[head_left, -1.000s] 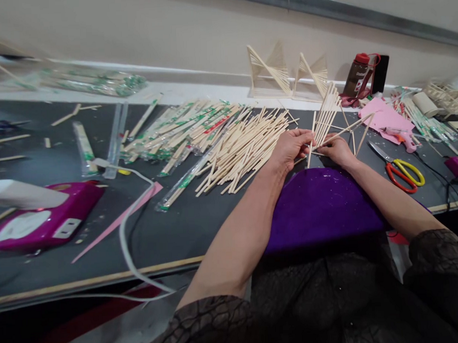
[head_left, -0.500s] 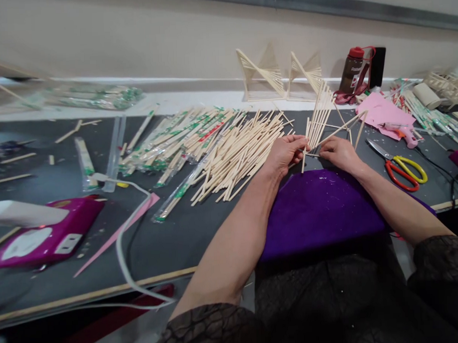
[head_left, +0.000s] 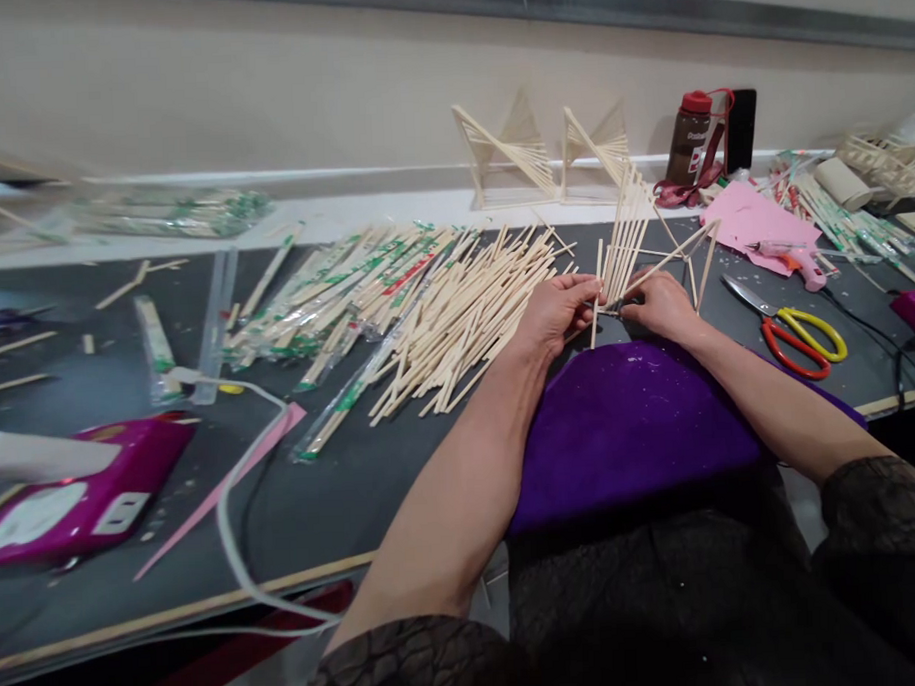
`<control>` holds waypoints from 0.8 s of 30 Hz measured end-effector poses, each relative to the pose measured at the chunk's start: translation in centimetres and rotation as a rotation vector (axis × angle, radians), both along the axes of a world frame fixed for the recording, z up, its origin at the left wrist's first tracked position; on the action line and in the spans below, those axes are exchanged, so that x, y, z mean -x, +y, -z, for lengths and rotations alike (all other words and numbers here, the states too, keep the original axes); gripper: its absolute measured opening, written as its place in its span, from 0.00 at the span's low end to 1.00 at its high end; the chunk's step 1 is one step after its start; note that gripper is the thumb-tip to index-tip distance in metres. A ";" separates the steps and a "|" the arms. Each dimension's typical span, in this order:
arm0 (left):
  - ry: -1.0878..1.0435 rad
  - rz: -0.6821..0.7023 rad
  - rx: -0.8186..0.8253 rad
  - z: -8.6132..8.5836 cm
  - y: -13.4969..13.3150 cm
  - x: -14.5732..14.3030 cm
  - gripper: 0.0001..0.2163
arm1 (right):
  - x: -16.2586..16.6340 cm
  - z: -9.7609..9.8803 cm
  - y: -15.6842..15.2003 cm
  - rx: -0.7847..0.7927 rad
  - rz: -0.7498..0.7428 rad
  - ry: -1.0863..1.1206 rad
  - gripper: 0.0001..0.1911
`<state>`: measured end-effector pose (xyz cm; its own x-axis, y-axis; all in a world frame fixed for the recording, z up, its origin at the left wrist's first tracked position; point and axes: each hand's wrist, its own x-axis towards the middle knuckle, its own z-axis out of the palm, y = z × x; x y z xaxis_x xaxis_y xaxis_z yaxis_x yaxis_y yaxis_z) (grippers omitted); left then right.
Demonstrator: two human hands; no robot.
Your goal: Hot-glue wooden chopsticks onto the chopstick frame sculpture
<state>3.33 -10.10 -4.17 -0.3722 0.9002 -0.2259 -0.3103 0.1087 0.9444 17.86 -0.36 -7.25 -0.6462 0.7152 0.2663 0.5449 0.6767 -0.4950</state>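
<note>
Fingers of both hands pinch the foot of a stick frame (head_left: 634, 239) near the table's twelve o'clock edge, just beyond a purple mat (head_left: 633, 427). Starting at nine o'clock, a magenta device (head_left: 80, 496) lies on the dark table (head_left: 372, 466), a white cable (head_left: 237, 481) curling past it and a pink paper strip (head_left: 222, 481) beside it. Toward eleven o'clock sits a heap of wrapped chopsticks (head_left: 328, 287), then a loose pile of bare chopsticks (head_left: 463, 303) spreading right until it touches the left hand (head_left: 557, 309). That hand curls closed on the frame's lower sticks, thumb on top. The frame is pale bare wood: a fan of thin sticks rising tilted from the hands, set close side by side, with a few longer sticks crossing out to the right in an open triangle. The right hand (head_left: 658, 304) grips the same base from the other side, fingers bent shut on it. Behind, at twelve o'clock by the wall, stand two finished stick models (head_left: 548, 160) and a brown bottle (head_left: 687, 140). At two o'clock lie pink paper (head_left: 749, 221), a glue gun (head_left: 796, 256), and scissors (head_left: 791, 331) with red and yellow handles.
</note>
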 end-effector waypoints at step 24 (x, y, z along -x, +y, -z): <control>-0.047 0.002 -0.043 0.0 -0.3 0.3 0.06 | -4.0 -6.1 -4.0 0.707 -0.753 0.208 0.08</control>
<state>3.04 -10.42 -4.21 -0.3606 0.9101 -0.2044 -0.3539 0.0693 0.9327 21.84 -4.33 -1.16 -0.9776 0.1840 0.1019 -0.0370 0.3263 -0.9445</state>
